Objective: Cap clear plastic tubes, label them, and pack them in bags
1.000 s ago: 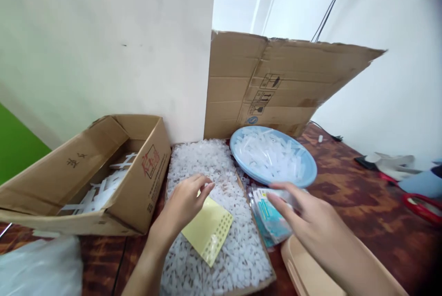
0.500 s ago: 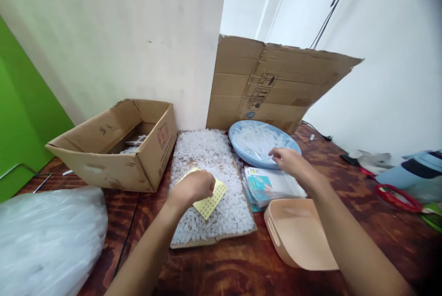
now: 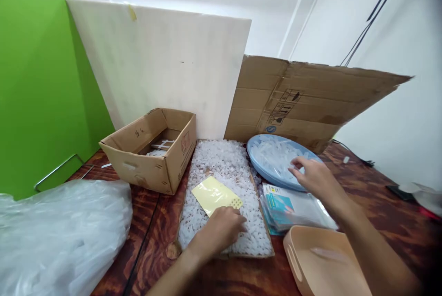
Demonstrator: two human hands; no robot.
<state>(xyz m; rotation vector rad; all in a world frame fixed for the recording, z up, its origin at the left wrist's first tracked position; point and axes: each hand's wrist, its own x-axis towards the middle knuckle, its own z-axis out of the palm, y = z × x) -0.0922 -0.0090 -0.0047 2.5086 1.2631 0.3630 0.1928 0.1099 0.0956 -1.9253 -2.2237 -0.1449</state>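
My left hand is over the near edge of a yellow sheet of small round stickers. Its fingers are curled together, and whatever they hold is hidden. Under the sheet, many small whitish plastic pieces cover a cardboard board. My right hand reaches over the near rim of a blue round basin, thumb and forefinger apart with nothing visible between them. Clear plastic strips fill that basin. Below the right hand lie teal-printed clear packets.
A peach plastic tray with one translucent strip stands at front right. An open cardboard box with white pieces is at left, behind a large clear bag. Flattened cardboard leans at the back.
The view has swung left and up. My left hand has shifted to the sheet's near edge, uncovering more yellow. My right hand's fingers have spread at the basin. A strip now shows in the tray.
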